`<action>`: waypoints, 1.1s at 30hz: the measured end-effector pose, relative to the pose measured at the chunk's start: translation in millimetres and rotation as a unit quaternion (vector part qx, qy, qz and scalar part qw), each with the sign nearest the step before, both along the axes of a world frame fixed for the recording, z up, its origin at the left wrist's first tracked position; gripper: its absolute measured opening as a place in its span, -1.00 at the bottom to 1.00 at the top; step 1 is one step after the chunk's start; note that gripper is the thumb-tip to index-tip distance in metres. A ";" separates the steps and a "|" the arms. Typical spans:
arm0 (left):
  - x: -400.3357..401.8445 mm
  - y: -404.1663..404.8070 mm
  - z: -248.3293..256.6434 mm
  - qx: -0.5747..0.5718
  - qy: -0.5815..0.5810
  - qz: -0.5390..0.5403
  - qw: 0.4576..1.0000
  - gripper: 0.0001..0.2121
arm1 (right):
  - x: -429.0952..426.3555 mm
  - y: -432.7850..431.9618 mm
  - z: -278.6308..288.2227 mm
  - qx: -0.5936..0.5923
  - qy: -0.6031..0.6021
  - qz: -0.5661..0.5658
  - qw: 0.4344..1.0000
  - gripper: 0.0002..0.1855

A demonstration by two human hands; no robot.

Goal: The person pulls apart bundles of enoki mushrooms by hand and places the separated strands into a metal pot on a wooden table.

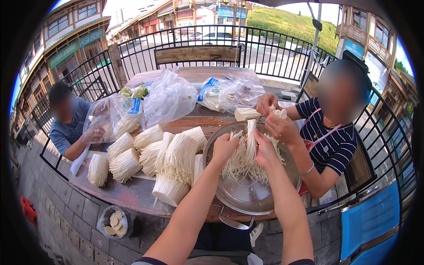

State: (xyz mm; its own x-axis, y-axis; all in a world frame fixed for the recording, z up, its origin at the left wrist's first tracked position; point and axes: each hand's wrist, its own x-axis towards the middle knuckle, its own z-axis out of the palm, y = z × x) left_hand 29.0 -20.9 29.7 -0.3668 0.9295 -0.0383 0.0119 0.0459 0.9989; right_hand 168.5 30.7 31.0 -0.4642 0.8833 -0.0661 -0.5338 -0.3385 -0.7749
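Both my hands are over a wide metal pan (245,198) that holds a heap of loose enoki mushroom strands (235,165). Between the fingers of my right hand (265,150) stands an upright bundle of enoki mushrooms (251,139). My left hand (225,149) is closed at the heap's left side, its fingertips on some pale strands. Left of the pan lie several thick bundles of trimmed enoki (180,154), some piled on each other. Another bundle (246,114) rests beyond the pan's far rim.
A co-worker's hands (281,124) pull enoki apart over the pan's right side. Another person's gloved hand (93,133) is by plastic bags (170,99) at left. A bin with cut mushroom bases (116,223) stands below the wooden table (132,198); a blue chair (371,218) is at right.
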 end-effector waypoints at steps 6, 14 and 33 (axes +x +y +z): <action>3.2 6.1 -5.7 0.029 0.168 -0.001 0.985 -0.47 | 2.1 -1.4 3.4 -0.015 0.056 0.043 0.997 -0.79; 12.5 -3.2 3.9 0.133 0.039 -0.200 0.970 -0.48 | -3.7 -12.1 14.4 0.042 0.071 0.008 0.997 -0.73; -6.5 9.4 -16.3 0.130 0.150 0.053 0.979 -0.78 | -1.3 -5.0 1.4 0.004 -0.026 0.059 0.998 -0.79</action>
